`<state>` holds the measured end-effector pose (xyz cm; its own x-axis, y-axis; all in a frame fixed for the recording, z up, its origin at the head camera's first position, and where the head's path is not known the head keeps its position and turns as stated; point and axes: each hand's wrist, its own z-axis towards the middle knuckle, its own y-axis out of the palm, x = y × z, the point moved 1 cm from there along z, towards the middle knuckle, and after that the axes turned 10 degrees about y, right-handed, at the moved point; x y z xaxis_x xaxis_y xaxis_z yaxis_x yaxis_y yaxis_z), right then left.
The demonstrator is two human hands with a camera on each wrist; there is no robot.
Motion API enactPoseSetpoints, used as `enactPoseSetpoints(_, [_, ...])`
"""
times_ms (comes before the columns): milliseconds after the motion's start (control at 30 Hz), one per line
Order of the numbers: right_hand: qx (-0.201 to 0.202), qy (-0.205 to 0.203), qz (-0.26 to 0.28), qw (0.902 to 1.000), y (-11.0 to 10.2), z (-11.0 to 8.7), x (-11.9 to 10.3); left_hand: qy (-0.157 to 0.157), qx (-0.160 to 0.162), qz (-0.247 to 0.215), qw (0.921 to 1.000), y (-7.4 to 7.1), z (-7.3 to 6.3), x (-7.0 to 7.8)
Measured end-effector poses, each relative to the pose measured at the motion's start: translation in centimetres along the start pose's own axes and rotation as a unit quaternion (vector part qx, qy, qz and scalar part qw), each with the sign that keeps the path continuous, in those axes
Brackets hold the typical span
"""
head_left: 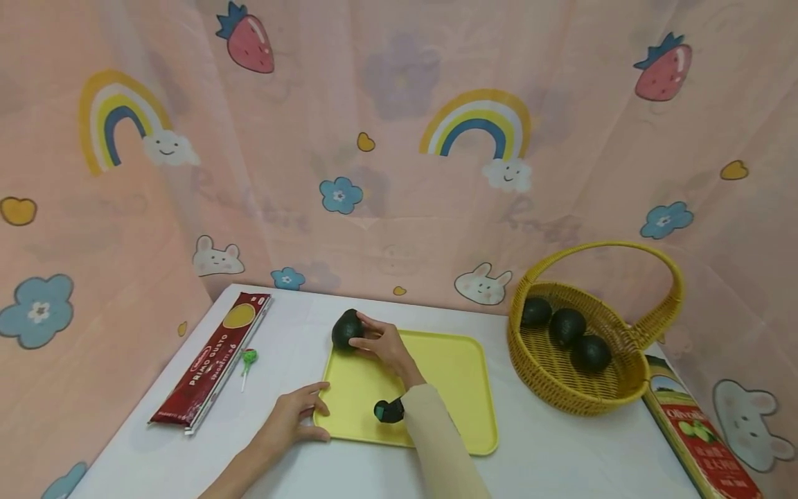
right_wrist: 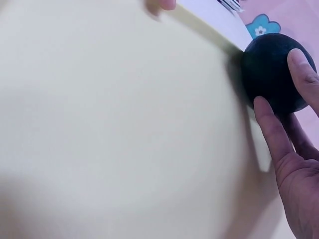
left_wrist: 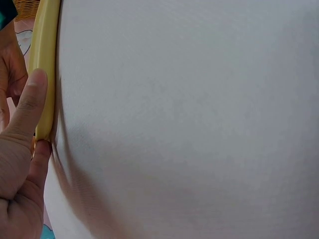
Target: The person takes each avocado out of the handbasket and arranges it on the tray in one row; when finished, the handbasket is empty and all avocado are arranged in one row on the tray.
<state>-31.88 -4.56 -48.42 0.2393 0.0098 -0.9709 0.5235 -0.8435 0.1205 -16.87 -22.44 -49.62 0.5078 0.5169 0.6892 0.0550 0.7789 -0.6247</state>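
My right hand [head_left: 382, 344] holds a dark green avocado [head_left: 346, 330] between thumb and fingers, at the back left corner of a yellow tray [head_left: 445, 388]. In the right wrist view the avocado [right_wrist: 271, 69] is beside the tray's rim, with fingertips on its near side. My left hand [head_left: 293, 417] grips the front left corner of the tray, fingers at the left edge and thumb at the front. The left wrist view shows the thumb along the tray's outer wall [left_wrist: 46, 55]. What the underside of the avocado touches is hidden.
Right of the tray stands a yellow woven basket [head_left: 542, 394] with a tall handle and three avocados [head_left: 567, 326] inside. A red and green olive oil package [head_left: 698, 430] lies at the far right. On the left are a red spaghetti packet [head_left: 212, 364] and a green lollipop [head_left: 249, 356].
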Motion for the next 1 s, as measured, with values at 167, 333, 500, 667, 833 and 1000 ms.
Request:
enactPoseSetpoints(167, [0.004, 0.007, 0.006, 1.0, -0.2, 0.0, 0.0, -0.004, -0.002, -0.004, 1.0, 0.1, -0.1, -0.1])
enactPoseSetpoints(333, [0.01, 0.007, 0.004, 0.9999, -0.6, 0.1, 0.0, -0.006, -0.001, -0.009, 0.9999, 0.1, -0.1, -0.1])
enactPoseSetpoints(500, [0.008, 0.01, 0.005, 0.9999, -0.9, 0.1, -0.1, -0.005, 0.0, -0.014, 0.9999, 0.2, -0.1, -0.2])
enactPoseSetpoints(667, [0.009, 0.016, 0.001, 0.9998, -1.0, 0.0, -0.2, 0.005, 0.005, -0.011, 0.9999, 0.1, -0.2, -0.2])
enactPoseSetpoints(833, [0.009, 0.012, -0.005, 0.9999, -1.2, -0.2, -0.4, 0.013, 0.008, -0.001, 0.9999, 0.1, -0.1, -0.1])
enactPoseSetpoints(1000, [-0.002, 0.008, -0.007, 0.9999, -1.6, -0.3, -0.4, -0.003, 0.002, -0.003, 1.0, 0.0, -0.1, 0.0])
